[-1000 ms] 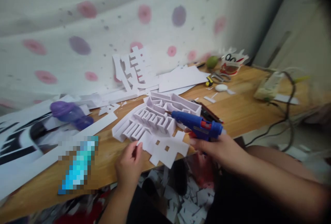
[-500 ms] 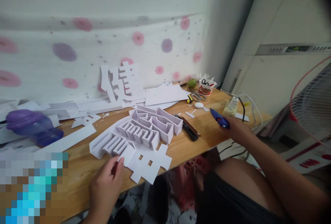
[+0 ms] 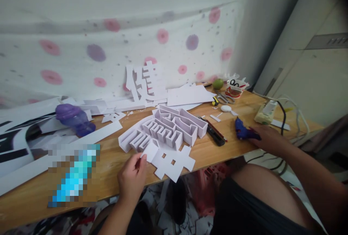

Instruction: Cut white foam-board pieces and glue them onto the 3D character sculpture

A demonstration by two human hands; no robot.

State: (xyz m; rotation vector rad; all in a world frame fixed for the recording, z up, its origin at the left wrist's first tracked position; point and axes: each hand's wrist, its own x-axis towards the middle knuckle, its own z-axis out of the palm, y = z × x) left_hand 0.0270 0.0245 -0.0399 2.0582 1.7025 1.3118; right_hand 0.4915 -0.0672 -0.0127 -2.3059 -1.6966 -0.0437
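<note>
My left hand [image 3: 132, 179] pinches the near left corner of a flat white paper cutout [image 3: 172, 162] that overhangs the desk's front edge. Behind the cutout lies a white 3D paper character with raised walls [image 3: 163, 131]. My right hand [image 3: 268, 139] is stretched to the right and closed round the handle of a blue glue gun [image 3: 244, 132], which rests on the wooden desk [image 3: 108, 170] with its nozzle pointing away.
A black utility knife [image 3: 214, 135] lies beside the 3D character. A purple bottle [image 3: 74, 118], paper sheets, an upright white cutout [image 3: 145, 83], scissors [image 3: 223, 98], a green fruit [image 3: 218, 83], a cup and a power strip [image 3: 265, 112] with cables crowd the desk. Paper scraps litter the floor.
My right hand carried the glue gun from over the paper character to the right and brought it down onto the desk near the power strip. The left hand kept its pinch on the cutout.
</note>
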